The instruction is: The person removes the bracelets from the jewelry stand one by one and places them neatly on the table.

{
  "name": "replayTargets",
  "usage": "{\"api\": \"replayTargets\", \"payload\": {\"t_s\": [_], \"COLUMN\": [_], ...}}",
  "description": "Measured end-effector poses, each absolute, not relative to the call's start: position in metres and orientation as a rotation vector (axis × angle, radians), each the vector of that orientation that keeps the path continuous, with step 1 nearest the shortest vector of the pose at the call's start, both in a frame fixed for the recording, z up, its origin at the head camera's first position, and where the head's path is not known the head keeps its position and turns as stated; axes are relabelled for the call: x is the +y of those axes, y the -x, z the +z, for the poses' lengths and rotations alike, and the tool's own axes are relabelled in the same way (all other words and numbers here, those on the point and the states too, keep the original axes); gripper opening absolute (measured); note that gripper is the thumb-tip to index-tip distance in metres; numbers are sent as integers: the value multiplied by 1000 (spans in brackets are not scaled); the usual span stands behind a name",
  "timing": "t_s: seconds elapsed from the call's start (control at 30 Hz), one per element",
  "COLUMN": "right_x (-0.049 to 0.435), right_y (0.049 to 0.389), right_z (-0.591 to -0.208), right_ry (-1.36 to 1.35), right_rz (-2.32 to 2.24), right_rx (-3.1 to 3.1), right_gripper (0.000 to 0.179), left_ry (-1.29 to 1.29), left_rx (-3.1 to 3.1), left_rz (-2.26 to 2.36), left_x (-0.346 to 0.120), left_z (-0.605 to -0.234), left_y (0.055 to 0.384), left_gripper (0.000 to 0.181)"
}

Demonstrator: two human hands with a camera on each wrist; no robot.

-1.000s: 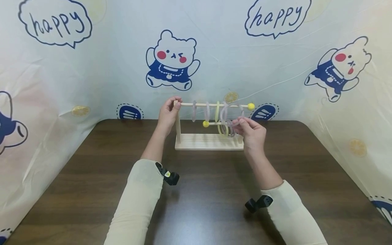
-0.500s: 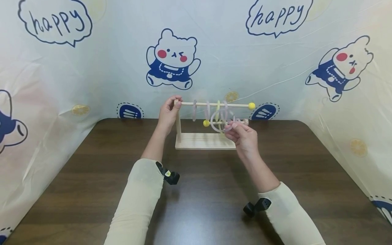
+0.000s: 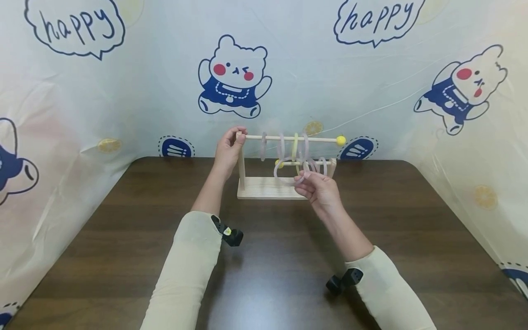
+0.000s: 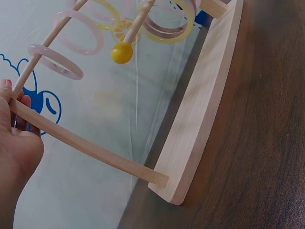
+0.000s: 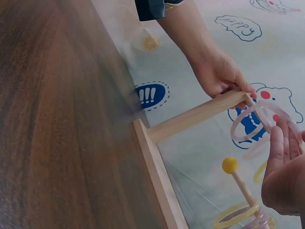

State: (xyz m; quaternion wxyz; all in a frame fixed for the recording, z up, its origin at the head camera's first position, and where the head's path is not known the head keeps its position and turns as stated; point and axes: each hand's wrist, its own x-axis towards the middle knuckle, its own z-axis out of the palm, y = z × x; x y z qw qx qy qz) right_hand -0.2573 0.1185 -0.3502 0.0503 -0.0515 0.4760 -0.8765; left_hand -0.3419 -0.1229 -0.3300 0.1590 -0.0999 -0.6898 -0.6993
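Observation:
My left hand [image 3: 226, 153] holds the top of the left post of a wooden bangle stand [image 3: 268, 189]. My right hand [image 3: 323, 195] pinches a pale pink bangle [image 3: 275, 170] in front of the stand. In the head view that bangle overlaps the yellow ball [image 3: 279, 163] at the left end of the lower rod. Several bangles hang along the upper rod, among them a lilac one [image 3: 263, 146] and a yellow one [image 3: 295, 147]. On the lower rod are a yellow bangle [image 4: 192, 21] and purplish ones, partly hidden behind my right fingers in the head view.
The stand is on a dark wooden table [image 3: 264, 266]. A yellow ball [image 3: 341, 140] caps the upper rod's right end. Behind the table hangs a pale printed sheet [image 3: 305, 82], with its side panels close to the table's left and right edges.
My right hand has moved left and slightly down with the pale pink bangle, from the lower rod's right part to its ball end. My left hand stays on the post.

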Motion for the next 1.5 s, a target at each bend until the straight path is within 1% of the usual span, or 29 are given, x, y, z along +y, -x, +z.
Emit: {"api": "replayTargets", "payload": {"t_s": [0.17, 0.43, 0.67, 1.0, 1.23, 1.33, 1.5], "right_x": [116, 109, 105, 106, 105, 104, 102], "right_y": [258, 259, 261, 262, 262, 262, 265], "right_z": [-354, -361, -367, -380, -386, -390, -395], "right_ry": [156, 123, 132, 96, 87, 93, 80], "right_rz": [-2628, -2554, -2462, -2354, -2269, -2218, -2126], "right_rx": [1423, 1432, 1461, 1498, 1512, 1530, 1577], "right_gripper": [31, 26, 29, 26, 22, 18, 11], "left_ry": [293, 271, 253, 261, 260, 256, 250], "left_rx": [-1974, -1965, -1963, -1940, -1945, -1952, -1933], "left_rz": [-1998, -2015, -2023, -2034, -2034, -2032, -2048], "left_x": [-122, -123, -123, -122, -122, -121, -121], "left_z": [-329, -329, -328, -328, -328, -328, -328], "left_y": [342, 343, 343, 343, 344, 344, 344], "left_gripper": [32, 32, 28, 27, 27, 29, 27]}}
